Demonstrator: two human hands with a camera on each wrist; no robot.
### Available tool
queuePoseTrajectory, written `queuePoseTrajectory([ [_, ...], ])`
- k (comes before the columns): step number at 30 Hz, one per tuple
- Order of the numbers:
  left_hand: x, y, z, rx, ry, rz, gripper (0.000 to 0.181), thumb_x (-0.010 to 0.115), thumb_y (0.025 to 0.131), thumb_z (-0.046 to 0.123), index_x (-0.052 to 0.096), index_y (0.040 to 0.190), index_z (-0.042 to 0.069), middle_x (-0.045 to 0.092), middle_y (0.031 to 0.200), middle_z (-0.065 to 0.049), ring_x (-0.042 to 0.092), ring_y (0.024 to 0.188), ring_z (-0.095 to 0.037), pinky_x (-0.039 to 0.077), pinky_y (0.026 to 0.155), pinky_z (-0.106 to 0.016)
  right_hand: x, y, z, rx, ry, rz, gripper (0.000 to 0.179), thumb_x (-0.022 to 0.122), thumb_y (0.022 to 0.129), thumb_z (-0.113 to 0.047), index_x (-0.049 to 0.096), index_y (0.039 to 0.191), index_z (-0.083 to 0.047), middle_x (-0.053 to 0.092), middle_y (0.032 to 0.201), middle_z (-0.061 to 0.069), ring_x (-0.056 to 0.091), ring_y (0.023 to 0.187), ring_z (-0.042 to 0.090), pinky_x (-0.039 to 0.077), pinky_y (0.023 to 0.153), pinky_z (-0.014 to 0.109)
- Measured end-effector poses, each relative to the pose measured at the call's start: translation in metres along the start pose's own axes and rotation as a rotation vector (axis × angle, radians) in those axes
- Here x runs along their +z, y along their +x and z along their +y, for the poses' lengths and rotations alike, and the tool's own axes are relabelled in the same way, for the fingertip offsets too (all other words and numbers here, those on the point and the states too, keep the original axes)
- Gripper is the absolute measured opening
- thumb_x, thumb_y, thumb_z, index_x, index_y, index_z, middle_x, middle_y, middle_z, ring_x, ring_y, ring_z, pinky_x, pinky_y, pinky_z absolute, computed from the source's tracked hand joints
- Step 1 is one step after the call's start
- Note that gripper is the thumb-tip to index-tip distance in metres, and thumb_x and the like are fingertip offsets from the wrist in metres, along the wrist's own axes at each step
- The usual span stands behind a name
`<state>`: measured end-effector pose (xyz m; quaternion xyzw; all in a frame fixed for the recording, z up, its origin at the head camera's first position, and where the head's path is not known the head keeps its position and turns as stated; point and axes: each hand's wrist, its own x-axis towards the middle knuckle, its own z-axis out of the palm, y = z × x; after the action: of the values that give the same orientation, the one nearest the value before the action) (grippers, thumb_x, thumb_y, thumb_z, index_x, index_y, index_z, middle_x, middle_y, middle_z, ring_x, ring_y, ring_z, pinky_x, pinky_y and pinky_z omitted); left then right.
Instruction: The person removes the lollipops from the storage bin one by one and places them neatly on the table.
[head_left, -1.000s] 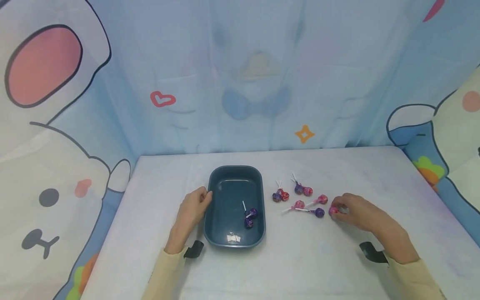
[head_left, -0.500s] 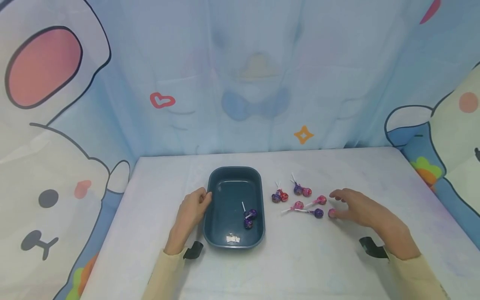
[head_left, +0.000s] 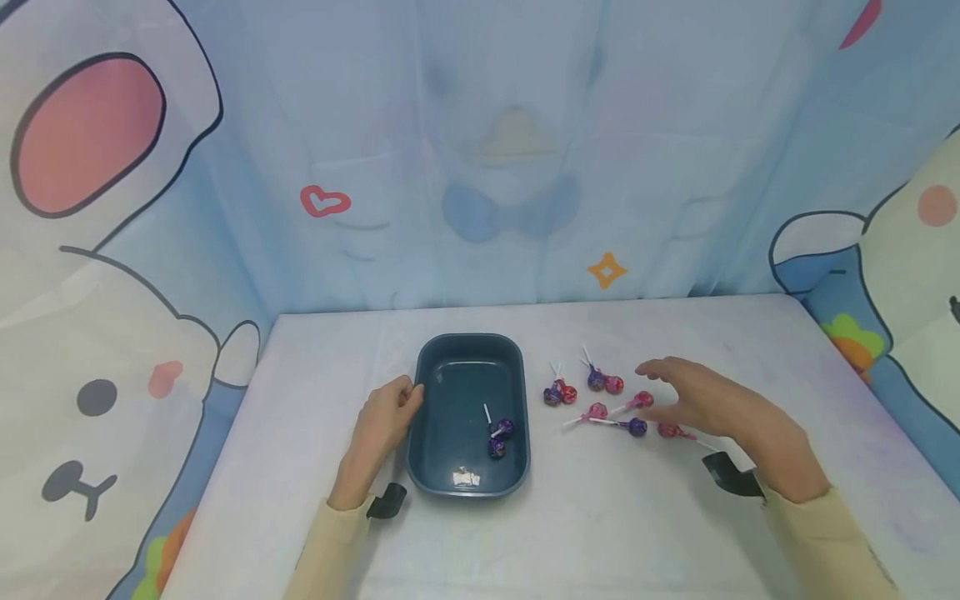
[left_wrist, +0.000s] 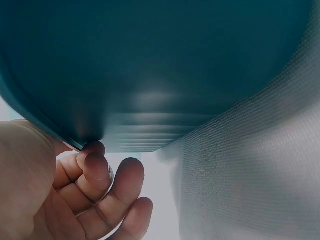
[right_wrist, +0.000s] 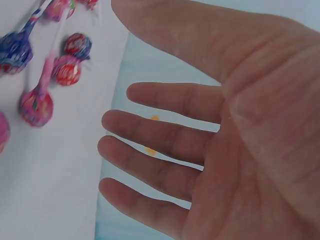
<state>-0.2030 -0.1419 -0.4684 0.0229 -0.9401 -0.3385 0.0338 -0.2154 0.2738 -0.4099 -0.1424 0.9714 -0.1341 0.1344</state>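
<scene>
Right hand: my right hand (head_left: 701,402) floats flat over the table (head_left: 600,517); fingers straight and spread; it holds nothing

Nearest candy: the pink lollipop (head_left: 670,430) lies on the table just under my palm, on the side near me; my right hand is much closer to it than my left

Its long way: the ball end points left toward the tray; the stick runs right, under my wrist

Left hand: my left hand (head_left: 384,418) touches the left rim of the teal tray (head_left: 517,467); fingers curled loosely, not gripping

In the tray: two purple lollipops (head_left: 500,437)

Other candy: more lollipops (head_left: 600,392) lie left of my right hand
</scene>
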Motion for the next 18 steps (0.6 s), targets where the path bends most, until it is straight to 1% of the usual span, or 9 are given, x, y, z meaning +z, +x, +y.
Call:
queuePoseTrajectory([
  [6, 0.000, 0.000, 0.001, -0.003, 0.006, -0.002, 0.032, 0.048, 0.093, 0.037, 0.048, 0.070, 0.015, 0.046, 0.057, 0.001, 0.044, 0.052, -0.014, 0.034, 0.048, -0.026, -0.002, 0.005, -0.015, -0.017, 0.011, -0.027, 0.074, 0.071, 0.071, -0.049, 0.047, 0.130, -0.010, 0.053, 0.125, 0.018, 0.048, 0.116, 0.038, 0.046, 0.084, 0.051],
  [10, 0.000, 0.000, 0.001, -0.007, 0.003, -0.006, 0.032, 0.048, 0.093, 0.037, 0.048, 0.070, 0.015, 0.046, 0.057, 0.001, 0.044, 0.052, -0.014, 0.034, 0.048, -0.026, -0.002, 0.008, -0.023, -0.043, 0.011, -0.034, 0.077, 0.070, 0.070, -0.053, 0.046, 0.131, -0.012, 0.051, 0.128, 0.017, 0.046, 0.119, 0.038, 0.044, 0.086, 0.053],
  [12, 0.000, -0.001, 0.001, -0.005, 0.005, -0.008, 0.032, 0.047, 0.093, 0.037, 0.048, 0.070, 0.015, 0.047, 0.057, 0.001, 0.044, 0.052, -0.014, 0.034, 0.048, -0.026, -0.003, 0.009, -0.027, -0.055, 0.015, -0.038, 0.077, 0.071, 0.070, -0.053, 0.047, 0.131, -0.013, 0.050, 0.131, 0.017, 0.045, 0.120, 0.038, 0.044, 0.087, 0.053],
  [14, 0.001, -0.001, 0.001, -0.002, 0.007, -0.004, 0.032, 0.047, 0.093, 0.037, 0.048, 0.070, 0.015, 0.046, 0.056, 0.001, 0.044, 0.051, -0.014, 0.034, 0.048, -0.026, -0.004, 0.010, -0.031, -0.085, 0.017, -0.034, 0.075, 0.071, 0.071, -0.050, 0.047, 0.130, -0.012, 0.049, 0.132, 0.017, 0.045, 0.121, 0.038, 0.043, 0.088, 0.053],
  [18, 0.001, -0.001, 0.001, 0.000, 0.009, 0.004, 0.032, 0.047, 0.093, 0.037, 0.048, 0.069, 0.015, 0.046, 0.056, 0.001, 0.043, 0.051, -0.014, 0.034, 0.048, -0.026, -0.003, 0.013, -0.043, -0.119, 0.013, -0.022, 0.069, 0.073, 0.072, -0.046, 0.050, 0.128, -0.013, 0.052, 0.128, 0.013, 0.049, 0.117, 0.033, 0.044, 0.089, 0.050],
])
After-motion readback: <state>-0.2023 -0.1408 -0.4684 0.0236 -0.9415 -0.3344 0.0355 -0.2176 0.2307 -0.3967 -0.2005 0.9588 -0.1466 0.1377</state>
